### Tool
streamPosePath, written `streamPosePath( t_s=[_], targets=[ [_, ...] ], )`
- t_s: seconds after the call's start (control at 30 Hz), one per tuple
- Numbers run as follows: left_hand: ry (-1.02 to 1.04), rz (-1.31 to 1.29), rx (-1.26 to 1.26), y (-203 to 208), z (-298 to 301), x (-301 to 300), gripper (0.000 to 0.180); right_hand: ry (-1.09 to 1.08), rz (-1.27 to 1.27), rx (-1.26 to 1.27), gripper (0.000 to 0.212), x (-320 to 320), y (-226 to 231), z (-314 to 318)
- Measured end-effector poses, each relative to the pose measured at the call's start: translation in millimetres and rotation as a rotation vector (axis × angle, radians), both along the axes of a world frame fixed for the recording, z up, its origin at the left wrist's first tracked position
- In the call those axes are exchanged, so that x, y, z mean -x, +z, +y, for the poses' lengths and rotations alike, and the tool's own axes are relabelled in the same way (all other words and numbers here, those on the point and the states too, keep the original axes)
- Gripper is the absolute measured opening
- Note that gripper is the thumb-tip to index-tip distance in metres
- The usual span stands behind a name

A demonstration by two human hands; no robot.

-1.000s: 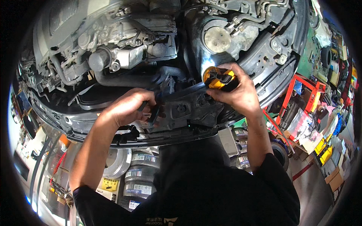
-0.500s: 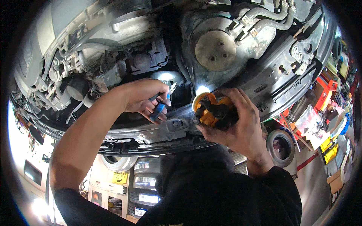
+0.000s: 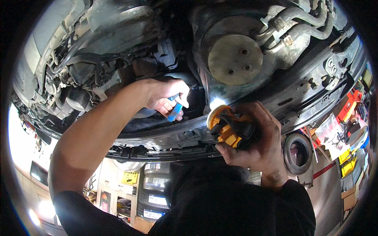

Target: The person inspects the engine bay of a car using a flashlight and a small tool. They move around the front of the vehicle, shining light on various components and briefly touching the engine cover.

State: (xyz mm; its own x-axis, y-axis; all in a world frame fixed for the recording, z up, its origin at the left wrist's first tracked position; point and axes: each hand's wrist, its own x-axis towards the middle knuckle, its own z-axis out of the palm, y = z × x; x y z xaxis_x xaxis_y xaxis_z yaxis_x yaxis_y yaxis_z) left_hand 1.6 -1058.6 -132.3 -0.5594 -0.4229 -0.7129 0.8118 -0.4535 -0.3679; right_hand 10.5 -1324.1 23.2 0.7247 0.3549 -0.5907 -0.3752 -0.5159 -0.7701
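Note:
My left hand (image 3: 168,99) is closed round blue-handled pliers (image 3: 175,112), reaching into a dark gap in the car's underside (image 3: 185,88). The jaws of the pliers are hidden behind my fingers and in the gap. To the right, my right hand (image 3: 262,143) grips a yellow and black work lamp (image 3: 228,131). The lamp is lit, and its bright spot falls on the dark panel just beyond its rim. My fingers wrap its black back part, while the lamp face points up toward the gap.
Beyond the lamp is a round metal plate (image 3: 235,59) with three holes. Metal pipes (image 3: 299,27) run at upper right. The curved lower edge (image 3: 189,133) of the car crosses below my hands. Stacked tyres (image 3: 155,188) and a loose tyre (image 3: 298,153) stand in the workshop.
My left hand has moved a little right and up with the pliers, and their silver jaws no longer show. The lamp has shifted slightly right and down in view, tilting with my right hand.

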Motion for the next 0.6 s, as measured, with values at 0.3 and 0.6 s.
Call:
streamPosePath(
  t_s=[0.3, 0.6],
  targets=[
    [0.023, 0.025, -0.023, 3.9, -2.2, -1.1, 0.036, -0.038, 0.038, -0.009, 0.056, -3.1, -7.0, -0.4],
    [0.007, 0.023, -0.057, 4.6, -3.2, 2.2, 0.029, -0.060, 0.002, -0.048, 0.058, 7.4, -15.8, -6.0]
  ],
)
